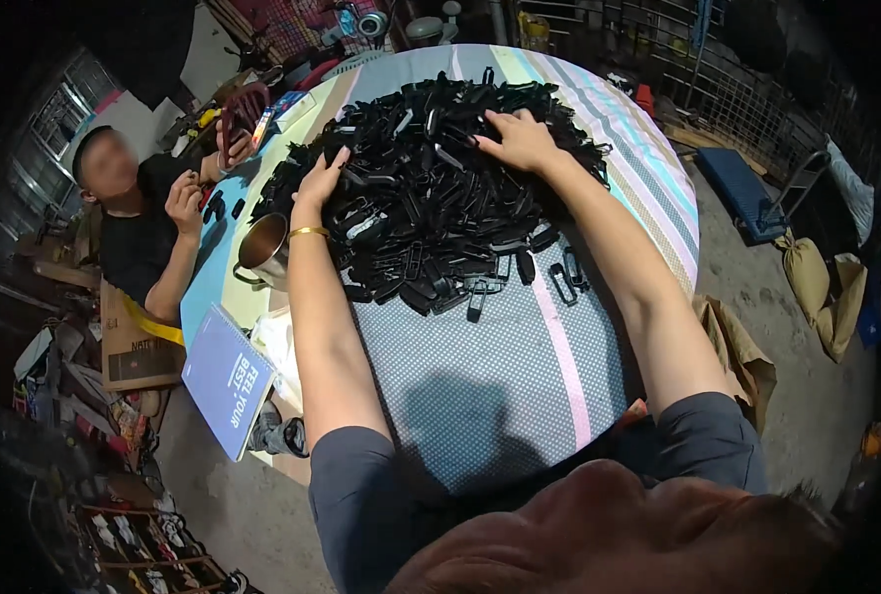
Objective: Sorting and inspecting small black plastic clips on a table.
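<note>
A broad heap of small black plastic clip-like parts [411, 188] covers the far half of the table. At the heap's left side rests my left hand [322, 181], its fingers apart and its fingertips on the parts. My right hand [522, 141] lies on the upper right of the heap, thumb and fingers spread, with some fingertips hidden among the pieces. Neither hand grips a piece that I can see. A few loose parts, one shaped like an oblong loop [563, 285], lie along the heap's near right edge.
A striped cloth covers the table [460, 366]. Left of my left forearm stand a metal mug [265, 247] and a blue-purple notebook [228, 381] over the table edge. Across at the left sits another person [134, 208], hands raised near several black pieces. A blue platform trolley [742, 193] stands at right.
</note>
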{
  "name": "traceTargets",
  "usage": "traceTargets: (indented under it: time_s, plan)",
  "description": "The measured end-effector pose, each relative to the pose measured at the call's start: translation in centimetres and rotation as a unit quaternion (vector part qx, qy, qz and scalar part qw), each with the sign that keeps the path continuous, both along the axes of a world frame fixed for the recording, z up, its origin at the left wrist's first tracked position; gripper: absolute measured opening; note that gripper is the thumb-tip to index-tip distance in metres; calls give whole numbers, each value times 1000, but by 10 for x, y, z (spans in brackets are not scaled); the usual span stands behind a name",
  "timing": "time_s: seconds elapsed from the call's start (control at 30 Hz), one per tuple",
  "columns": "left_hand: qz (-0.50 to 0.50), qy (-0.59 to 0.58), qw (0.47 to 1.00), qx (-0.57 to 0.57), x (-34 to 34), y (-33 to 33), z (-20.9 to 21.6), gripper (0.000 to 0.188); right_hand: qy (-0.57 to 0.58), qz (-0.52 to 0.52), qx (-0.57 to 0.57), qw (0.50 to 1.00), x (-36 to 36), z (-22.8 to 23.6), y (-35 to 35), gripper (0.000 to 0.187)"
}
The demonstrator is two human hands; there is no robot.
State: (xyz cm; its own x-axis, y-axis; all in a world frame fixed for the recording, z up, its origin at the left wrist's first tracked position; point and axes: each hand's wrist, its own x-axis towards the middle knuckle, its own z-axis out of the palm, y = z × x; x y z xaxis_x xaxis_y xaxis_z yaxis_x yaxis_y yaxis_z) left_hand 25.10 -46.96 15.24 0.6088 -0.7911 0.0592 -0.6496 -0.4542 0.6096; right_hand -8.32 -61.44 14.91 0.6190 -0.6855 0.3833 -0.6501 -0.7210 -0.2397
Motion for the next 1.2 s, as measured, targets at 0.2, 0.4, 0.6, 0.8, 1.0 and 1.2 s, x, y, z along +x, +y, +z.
traceTargets:
  time_s: [0.2,0.4,0.6,0.8,1.0,1.2]
  plan:
    - [-79,-51,996,-9,-19,-3,-12,72,12,56,118,991,-1,-5,8,78]
    - [-148,25,988,-32,-58,4,-11,66,36,107,141,984,-12,-9,13,82]
    - [-127,-12,990,-57,-96,37,-6,72,23,153,98,983,-31,-1,41,76]
    - [-184,73,979,-48,-154,71,5,69,32,181,82,980,-57,0,54,59]
    - [-175,-28,978,-113,-173,84,2,55,38,119,-18,992,-74,26,87,55]
    - [-291,-116,890,-332,-251,138,66,33,-67,189,-60,978,-108,51,124,29]
